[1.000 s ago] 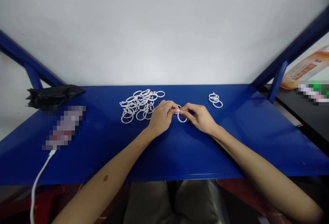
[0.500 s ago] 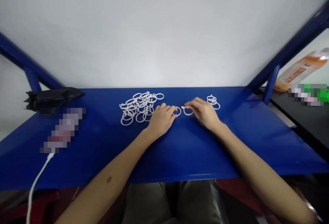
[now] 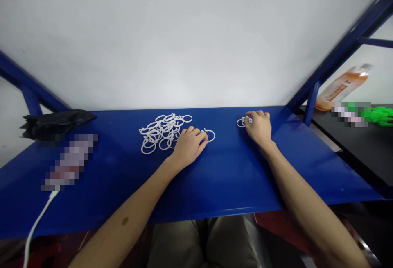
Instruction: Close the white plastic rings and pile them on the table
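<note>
White plastic curtain rings, each with a small eyelet, lie in a loose, overlapping pile on the blue tabletop. At the right side of this pile, my left hand is palm down, its thumb and fingers closed on the left edge of a single curtain ring. Farther right, my right hand is bent over a smaller group of curtain rings, fingertips pinched on a ring there. That hand covers part of the group, so how many rings lie under it is hidden.
On the left are a black plastic bag and a blurred-out object with a white cable. A bottle of orange liquid and a green item sit on a dark surface at right. A white wall backs the blue table.
My right hand has carried a curtain ring rightward from the middle to the small group. My left hand stays beside the pile at its ring. The view has shifted slightly.
</note>
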Demonstrator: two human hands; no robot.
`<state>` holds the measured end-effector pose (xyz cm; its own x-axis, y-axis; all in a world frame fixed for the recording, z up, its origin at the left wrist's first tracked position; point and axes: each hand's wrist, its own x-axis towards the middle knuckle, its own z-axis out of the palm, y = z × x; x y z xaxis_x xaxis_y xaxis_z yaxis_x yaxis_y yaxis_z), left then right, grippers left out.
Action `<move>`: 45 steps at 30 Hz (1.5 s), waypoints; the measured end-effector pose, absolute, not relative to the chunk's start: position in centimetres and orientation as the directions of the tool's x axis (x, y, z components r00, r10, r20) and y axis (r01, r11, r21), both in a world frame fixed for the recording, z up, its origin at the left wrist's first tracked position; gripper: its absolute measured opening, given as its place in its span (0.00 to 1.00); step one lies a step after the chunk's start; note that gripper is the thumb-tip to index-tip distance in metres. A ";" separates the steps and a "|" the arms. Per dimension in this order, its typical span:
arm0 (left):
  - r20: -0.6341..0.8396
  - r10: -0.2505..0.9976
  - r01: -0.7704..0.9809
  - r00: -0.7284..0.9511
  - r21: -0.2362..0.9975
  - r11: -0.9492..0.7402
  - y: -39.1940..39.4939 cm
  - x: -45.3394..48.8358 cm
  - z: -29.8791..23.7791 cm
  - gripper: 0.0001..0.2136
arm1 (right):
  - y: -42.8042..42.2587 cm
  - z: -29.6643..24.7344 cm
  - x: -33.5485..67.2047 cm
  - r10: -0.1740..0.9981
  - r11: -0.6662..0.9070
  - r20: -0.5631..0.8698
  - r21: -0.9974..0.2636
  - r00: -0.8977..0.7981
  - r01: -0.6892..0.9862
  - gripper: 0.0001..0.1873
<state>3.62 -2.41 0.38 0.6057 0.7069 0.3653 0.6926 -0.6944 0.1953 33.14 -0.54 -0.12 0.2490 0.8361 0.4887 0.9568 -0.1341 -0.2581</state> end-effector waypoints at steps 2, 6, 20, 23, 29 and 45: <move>0.387 0.717 0.700 0.580 0.213 -0.681 -2.5 3.7 0.4 0.03 | -0.7 0.3 32.5 0.807 -0.064 0.558 -0.238 0.191 0.969 0.15; 0.414 0.725 0.705 0.551 0.235 -0.670 -2.6 4.0 0.2 0.05 | -1.9 1.5 29.6 0.793 0.210 0.609 -0.283 0.006 0.936 0.15; 0.485 0.796 0.450 0.361 0.657 -0.605 -3.0 4.8 0.1 0.10 | -4.1 1.0 24.7 0.887 0.460 0.337 -0.699 -0.315 0.547 0.10; 0.421 0.843 0.435 0.335 0.725 -0.534 -2.6 4.7 0.0 0.08 | -4.5 1.3 24.4 0.859 0.509 0.366 -0.683 -0.358 0.523 0.09; 0.406 0.831 0.539 0.380 0.633 -0.556 -2.7 4.4 0.2 0.04 | -5.0 1.3 23.8 0.834 0.549 0.372 -0.630 -0.408 0.549 0.11; 0.453 0.753 0.739 0.477 0.257 -0.623 -0.7 3.2 -0.8 0.19 | -4.6 1.4 24.3 0.829 0.552 0.329 -0.352 -0.452 0.756 0.14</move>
<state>3.23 -0.75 -0.80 0.4769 0.7532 0.4531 0.7389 -0.6227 0.2575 24.34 -4.57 1.40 -0.4521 0.8292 0.3285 0.7563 0.5517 -0.3516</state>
